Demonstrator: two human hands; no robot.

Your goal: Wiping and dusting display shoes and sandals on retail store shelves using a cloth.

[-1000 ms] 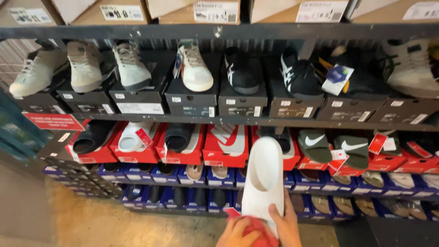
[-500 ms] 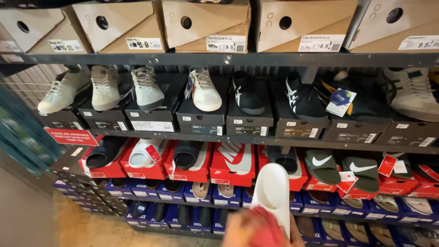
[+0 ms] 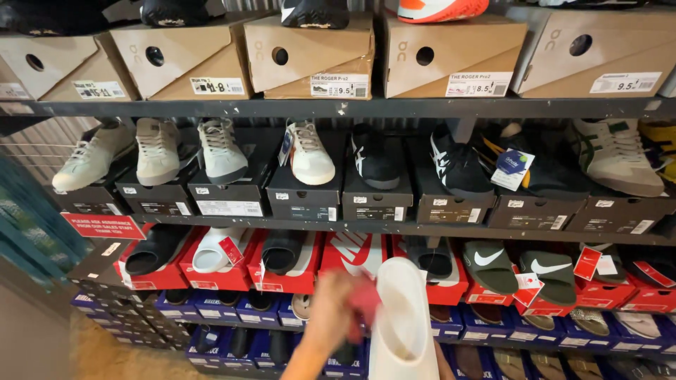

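A white slide sandal [image 3: 403,320] stands upright at the bottom centre, in front of the shoe shelves. My left hand [image 3: 329,315], blurred by motion, holds a red cloth [image 3: 366,301] against the sandal's left edge. Only a sliver of my right hand [image 3: 443,363] shows, at the sandal's lower right, gripping it from below; the rest is hidden behind the sandal and cut off by the frame edge.
A dark metal shelf rack [image 3: 366,108] fills the view. Brown shoe boxes [image 3: 310,60] line the top shelf, sneakers on black boxes [image 3: 306,193] the middle, and slides on red boxes [image 3: 282,271] sit below. Blue boxes [image 3: 211,309] with sandals fill the lowest rows.
The view has tilted upward, bringing the brown boxes into sight. My left hand has risen with the red cloth along the sandal's left side, while my right hand has dropped nearly out of frame.
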